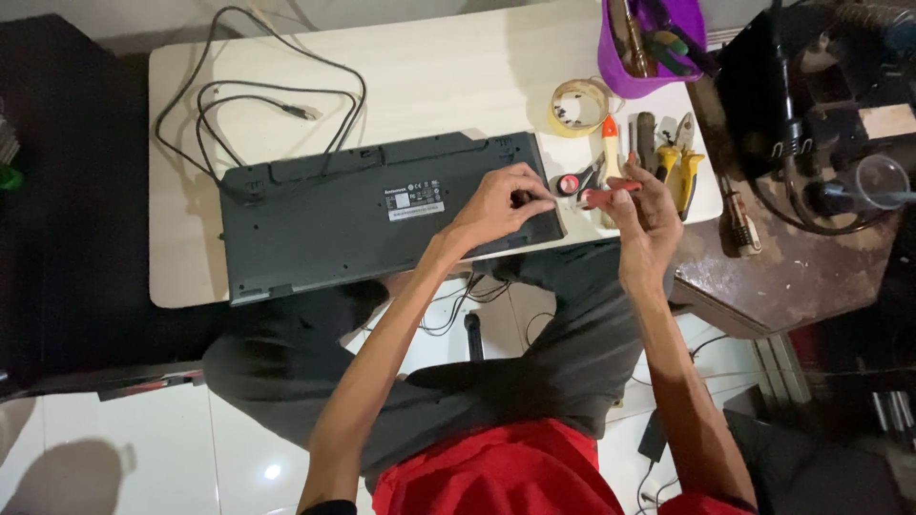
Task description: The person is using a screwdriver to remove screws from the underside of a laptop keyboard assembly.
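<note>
A white table (429,67) carries an overturned keyboard (372,215), tape roll (578,106), pliers (683,167).

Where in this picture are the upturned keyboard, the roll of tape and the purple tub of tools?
keyboard (334,215), head view, on its bare grey underside left of the label.
roll of tape (556,107), head view, on the left of its ring.
purple tub (620,76), head view, on its outer wall near the bottom.

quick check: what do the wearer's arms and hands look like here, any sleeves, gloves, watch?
Both arms are bare from upper arm to fingertips. The left hand and right hand wear no gloves, and no watch, ring or wristband is visible. Short red sleeves show at the bottom edge; the left has a dark cuff. The build is slim, with long forearms.
</note>
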